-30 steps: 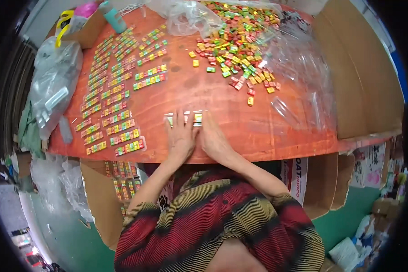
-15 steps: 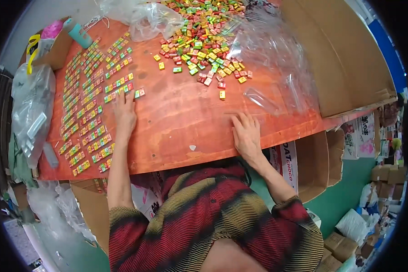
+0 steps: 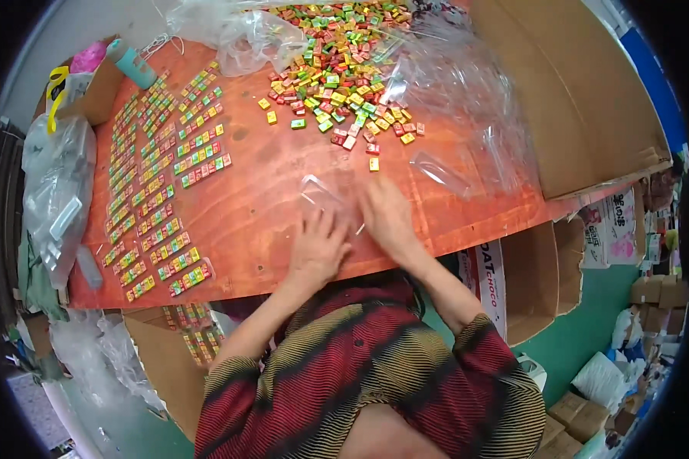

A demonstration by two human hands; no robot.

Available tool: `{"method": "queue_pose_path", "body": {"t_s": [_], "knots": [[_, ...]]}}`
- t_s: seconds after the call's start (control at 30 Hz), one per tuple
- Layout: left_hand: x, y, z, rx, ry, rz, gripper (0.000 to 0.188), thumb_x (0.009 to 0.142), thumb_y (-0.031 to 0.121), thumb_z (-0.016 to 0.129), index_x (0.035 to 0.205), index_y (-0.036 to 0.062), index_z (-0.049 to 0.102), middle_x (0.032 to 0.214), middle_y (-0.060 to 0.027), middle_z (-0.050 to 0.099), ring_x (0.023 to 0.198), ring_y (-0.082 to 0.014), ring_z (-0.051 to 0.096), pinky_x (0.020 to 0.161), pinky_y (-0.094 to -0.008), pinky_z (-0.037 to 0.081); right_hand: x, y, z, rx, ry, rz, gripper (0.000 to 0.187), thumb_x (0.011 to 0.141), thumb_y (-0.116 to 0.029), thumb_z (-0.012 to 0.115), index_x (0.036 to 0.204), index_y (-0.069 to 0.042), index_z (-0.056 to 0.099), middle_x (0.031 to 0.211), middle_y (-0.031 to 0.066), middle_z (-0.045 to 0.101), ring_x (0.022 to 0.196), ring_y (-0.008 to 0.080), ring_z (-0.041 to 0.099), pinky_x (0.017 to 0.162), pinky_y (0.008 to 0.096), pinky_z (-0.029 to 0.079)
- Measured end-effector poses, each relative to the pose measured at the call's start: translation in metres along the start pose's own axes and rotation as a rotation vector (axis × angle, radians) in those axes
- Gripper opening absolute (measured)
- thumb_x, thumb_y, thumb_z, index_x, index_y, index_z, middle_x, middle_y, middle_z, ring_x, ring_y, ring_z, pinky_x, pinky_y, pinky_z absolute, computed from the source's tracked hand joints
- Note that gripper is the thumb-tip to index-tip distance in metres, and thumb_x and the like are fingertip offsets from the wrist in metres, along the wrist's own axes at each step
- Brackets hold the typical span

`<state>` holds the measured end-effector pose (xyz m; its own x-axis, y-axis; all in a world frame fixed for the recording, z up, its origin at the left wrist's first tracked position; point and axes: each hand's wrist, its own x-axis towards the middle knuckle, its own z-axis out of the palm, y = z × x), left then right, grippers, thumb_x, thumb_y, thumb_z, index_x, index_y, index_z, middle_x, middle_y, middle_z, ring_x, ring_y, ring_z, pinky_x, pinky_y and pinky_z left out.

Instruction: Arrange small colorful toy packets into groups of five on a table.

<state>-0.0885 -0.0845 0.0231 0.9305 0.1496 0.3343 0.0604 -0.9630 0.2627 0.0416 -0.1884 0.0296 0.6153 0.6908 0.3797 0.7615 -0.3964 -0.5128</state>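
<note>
At the left of the desk, the rows of small red, yellow and green rectangular packs lie close together; if my left forearm swung that way, I judge the sleeve or wrist could knock a strip crooked. In the middle, the long, shallow, clear plastic tray looks light and slick, so a careless push could make it skid, and pressing hard on a thin wall could dent it. Its transparency against the orange-red surface might make me misjudge its edge. Just beyond my right hand, the single yellow rectangular pack could be bumped by a knuckle, and the heap of mixed small packs behind might slide if nudged. Farther right, the spare clear plastic tray could be caught by a wide sweep.

As for position: my left fingers are slightly spread, tips pointing away from me, at the tray's near part; its far end shows just past them. Whether they pinch a wall I cannot tell. The tray lies to the left of my right fingers, which are bent and blurred, near its right side; touching or apart, gripping or loose, I cannot tell.
</note>
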Motion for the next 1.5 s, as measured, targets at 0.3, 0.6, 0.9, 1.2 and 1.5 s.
{"method": "queue_pose_path", "body": {"t_s": [0.3,0.6,0.9,1.2,1.5], "knots": [[-0.026,0.009,0.000,0.101,-0.022,-0.061,0.040,0.075,0.021,0.060,0.111,0.0045,0.053,0.114,-0.0191,0.048,0.108,-0.0357,0.045,0.086,-0.0466,0.036,0.055,0.039,0.041,-0.194,0.022,-0.004,0.025,0.078,-0.014,0.058,0.101,-0.006,0.055,0.089,0.0136,0.051,0.082,0.0305,0.053,0.065,0.0399,0.044],[-0.004,0.016,-0.007,0.111,0.040,-0.092,0.032,0.073,0.017,0.060,0.102,0.0057,0.057,0.093,-0.0136,0.055,0.081,-0.0273,0.050,0.066,-0.0371,0.039,0.081,0.030,0.040,-0.144,-0.035,-0.094,0.020,0.077,-0.012,0.058,0.096,-0.006,0.059,0.087,0.0119,0.055,0.083,0.0288,0.053,0.068,0.0394,0.043],[0.131,-0.144,0.015,0.107,0.188,-0.339,0.040,0.085,0.015,0.046,0.124,0.0051,0.042,0.131,-0.0205,0.036,0.122,-0.0386,0.032,0.097,-0.0487,0.030,0.123,0.005,0.083,-0.191,-0.004,-0.234,0.037,0.076,-0.011,0.056,0.112,-0.004,0.049,0.114,0.0140,0.048,0.102,0.0311,0.047,0.079,0.0436,0.040],[0.109,-0.148,0.044,-0.039,0.065,-0.267,0.046,0.085,0.020,0.047,0.126,0.0028,0.038,0.131,-0.0202,0.035,0.122,-0.0366,0.032,0.098,-0.0497,0.028,0.108,0.018,0.090,-0.189,-0.118,-0.396,0.041,0.075,-0.006,0.045,0.116,-0.001,0.047,0.121,0.0150,0.045,0.113,0.0313,0.041,0.092,0.0489,0.033],[0.056,-0.067,0.019,-0.423,0.134,-0.293,0.048,0.085,0.014,0.047,0.129,0.0011,0.033,0.131,-0.0238,0.034,0.123,-0.0378,0.031,0.102,-0.0438,0.025,0.058,0.028,0.028,0.001,-0.131,-0.287,0.035,0.076,0.000,0.051,0.110,-0.006,0.055,0.118,0.0138,0.049,0.115,0.0337,0.041,0.097,0.0430,0.032]]}}
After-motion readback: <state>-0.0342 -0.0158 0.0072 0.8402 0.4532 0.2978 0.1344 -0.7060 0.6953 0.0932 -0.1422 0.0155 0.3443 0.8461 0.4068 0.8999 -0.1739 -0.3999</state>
